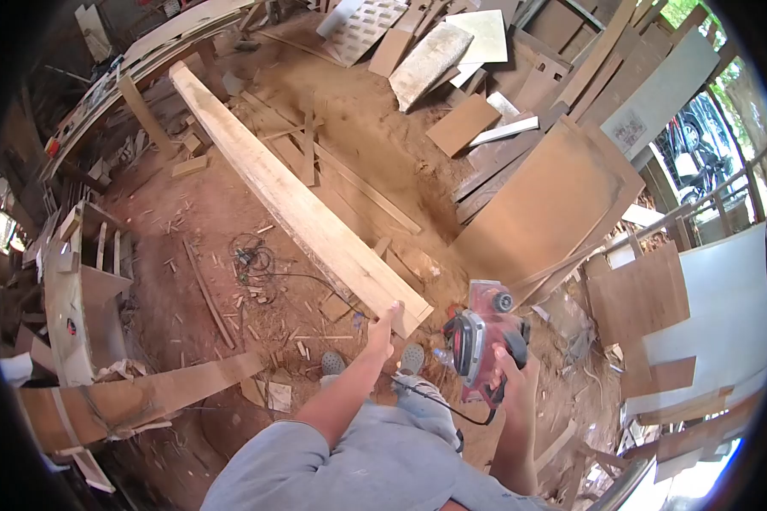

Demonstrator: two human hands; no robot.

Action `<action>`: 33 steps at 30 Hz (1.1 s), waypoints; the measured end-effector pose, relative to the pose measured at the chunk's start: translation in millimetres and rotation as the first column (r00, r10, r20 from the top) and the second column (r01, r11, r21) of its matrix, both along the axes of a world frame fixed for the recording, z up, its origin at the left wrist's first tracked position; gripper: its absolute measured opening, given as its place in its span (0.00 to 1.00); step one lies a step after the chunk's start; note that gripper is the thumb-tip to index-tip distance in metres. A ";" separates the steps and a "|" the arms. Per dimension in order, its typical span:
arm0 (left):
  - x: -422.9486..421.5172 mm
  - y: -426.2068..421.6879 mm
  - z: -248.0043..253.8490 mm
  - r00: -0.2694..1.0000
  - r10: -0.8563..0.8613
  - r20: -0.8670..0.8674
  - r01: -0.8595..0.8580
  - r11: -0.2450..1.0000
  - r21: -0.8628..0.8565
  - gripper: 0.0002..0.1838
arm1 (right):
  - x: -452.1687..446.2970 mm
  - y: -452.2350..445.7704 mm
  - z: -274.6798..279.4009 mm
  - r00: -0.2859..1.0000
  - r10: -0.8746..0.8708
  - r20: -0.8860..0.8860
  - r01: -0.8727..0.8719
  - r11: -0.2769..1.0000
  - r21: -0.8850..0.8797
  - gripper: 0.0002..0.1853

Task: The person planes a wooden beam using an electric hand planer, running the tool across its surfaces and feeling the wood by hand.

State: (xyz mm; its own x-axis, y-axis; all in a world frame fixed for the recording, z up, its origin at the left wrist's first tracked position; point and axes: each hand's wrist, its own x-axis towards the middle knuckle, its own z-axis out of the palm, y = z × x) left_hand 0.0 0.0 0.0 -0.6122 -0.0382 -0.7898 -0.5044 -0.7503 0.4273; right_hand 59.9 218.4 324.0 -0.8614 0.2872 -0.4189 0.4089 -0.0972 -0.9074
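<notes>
A long pale wooden beam (294, 200) runs from the upper left to a near end just in front of the person's feet. My left hand (387, 330) is closed on that near end. To the right of the beam, my right hand (511, 368) is wrapped round the handle of a red and black power planer (479, 345), held apart from the wood. A black cord (452, 410) hangs from the tool and curves toward the person's legs.
Tangled cables (254, 260) and wood scraps lie on the dirt floor left of the beam. Brown boards (541, 200) lean at the right. A workbench (75, 319) stands at the left, near a wide plank (145, 393).
</notes>
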 end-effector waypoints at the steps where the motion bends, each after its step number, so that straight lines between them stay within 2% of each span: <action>1: -1.3 4.9 0.9 1.000 -0.001 0.020 0.000 0.998 0.060 0.35 | -8.5 3.3 3.9 0.999 0.040 0.003 -0.040 0.999 0.028 0.13; 2: -3.9 8.3 2.5 0.999 0.003 0.037 -0.008 0.993 0.119 0.29 | -17.7 7.7 7.4 0.996 0.086 0.006 -0.087 0.995 0.053 0.13; 3: -14.2 -24.3 -2.7 1.000 0.006 0.015 -0.006 1.000 0.016 0.28 | -25.3 5.7 -10.2 0.992 0.125 -0.017 -0.125 0.992 0.002 0.12; 5: 21.3 -50.2 -17.2 0.997 0.021 0.072 -0.014 0.996 -0.086 0.26 | -29.4 9.3 -9.1 0.976 0.212 0.038 -0.212 0.977 -0.008 0.12; 6: 1.1 -15.4 -12.5 1.000 -0.001 0.020 0.001 1.000 0.011 0.27 | -49.4 40.3 3.6 0.974 0.226 0.012 -0.226 0.972 0.062 0.12; 8: 10.7 -15.4 31.0 0.996 0.014 -0.091 -0.005 0.995 0.096 0.29 | -68.4 71.7 6.7 0.964 0.267 -0.014 -0.264 0.958 0.109 0.11; 10: 43.5 -42.6 118.3 0.961 0.107 -0.256 -0.085 0.992 0.099 0.32 | -75.1 88.2 11.3 0.945 0.328 -0.017 -0.324 0.939 0.116 0.11; 11: 61.7 -62.3 157.9 0.917 0.124 -0.380 -0.132 0.991 0.004 0.37 | -79.6 91.8 8.5 0.934 0.356 -0.020 -0.353 0.930 0.105 0.11; 12: 83.6 -85.1 192.1 0.861 0.111 -0.497 -0.131 0.991 -0.006 0.41 | -81.7 95.5 6.4 0.918 0.396 -0.007 -0.392 0.910 0.134 0.11; 14: 94.5 -117.8 258.5 0.632 0.160 -0.758 -0.197 0.979 0.042 0.43 | -92.7 94.9 -2.0 0.897 0.442 -0.004 -0.437 0.888 0.139 0.11; 16: 91.7 -122.8 346.5 0.463 0.177 -0.868 -0.283 0.958 0.044 0.45 | -107.5 94.5 -10.5 0.871 0.492 -0.007 -0.483 0.857 0.178 0.13; 17: 84.1 -127.4 373.8 0.365 0.172 -0.915 -0.318 0.947 0.051 0.46 | -115.5 91.3 -13.1 0.862 0.507 -0.030 -0.494 0.851 0.178 0.14; 19: 74.9 -134.2 394.5 0.226 0.126 -0.966 -0.382 0.924 0.032 0.48 | -121.8 91.7 -10.1 0.850 0.525 -0.048 -0.508 0.840 0.190 0.16; 21: 59.8 -153.9 409.9 0.509 -0.009 -0.861 -0.607 0.706 -0.366 0.46 | -132.7 80.6 -15.7 0.843 0.530 -0.091 -0.513 0.843 0.162 0.19; 23: 48.2 -142.7 460.4 0.472 0.078 -0.878 -0.651 0.702 -0.288 0.42 | -135.5 73.2 -10.9 0.835 0.542 -0.095 -0.520 0.833 0.189 0.20; 25: 39.2 -143.2 483.8 0.442 0.095 -0.892 -0.654 0.714 -0.248 0.41 | -138.8 62.6 -4.9 0.825 0.552 -0.118 -0.530 0.829 0.177 0.21; 29: 33.4 -147.3 500.0 0.393 0.098 -0.914 -0.666 0.715 -0.210 0.42 | -140.4 52.1 -3.3 0.829 0.543 -0.131 -0.527 0.838 0.143 0.21; 33: 31.7 -150.6 499.5 0.396 0.087 -0.914 -0.665 0.714 -0.221 0.42 | -138.8 46.4 -0.6 0.835 0.534 -0.134 -0.516 0.843 0.149 0.22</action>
